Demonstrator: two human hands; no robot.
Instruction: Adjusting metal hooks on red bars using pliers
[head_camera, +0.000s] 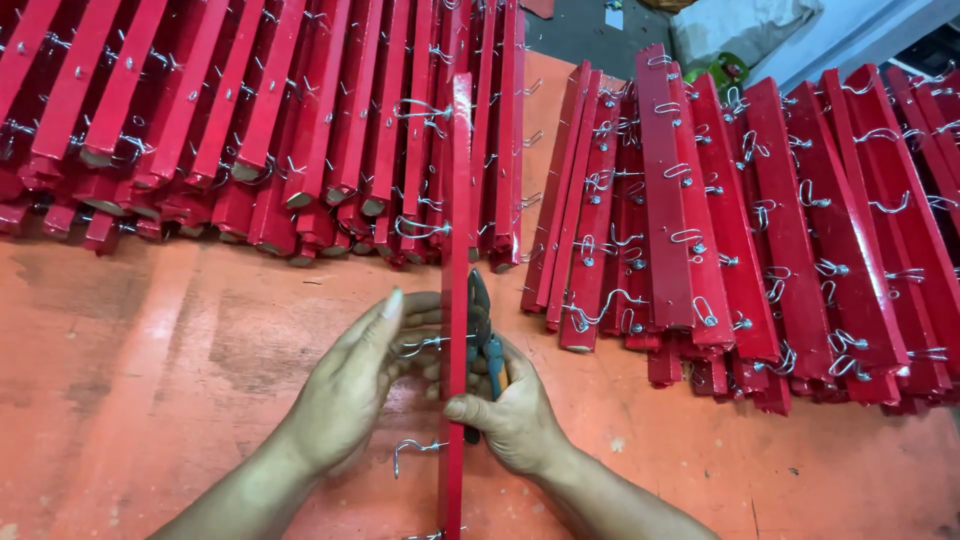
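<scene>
Two hands are working one red wooden slat (457, 250) standing on edge at centre, running from 12 to 6 o'clock across the orange tabletop (150, 380). Left hand (350, 390) is lying flat against the slat's left face, fingers straight and pressed together, touching a metal wire hook (420, 345) sticking out of the slat. Right hand (510, 415) is curling closed around blue-handled pliers (484, 345), thumb pressing the slat's edge, plier head sitting against the slat's right face. Another hook (410, 450) is poking out lower down. Piles of hooked red slats are lying at 10 o'clock (250, 120) and at 2 o'clock (760, 220).
</scene>
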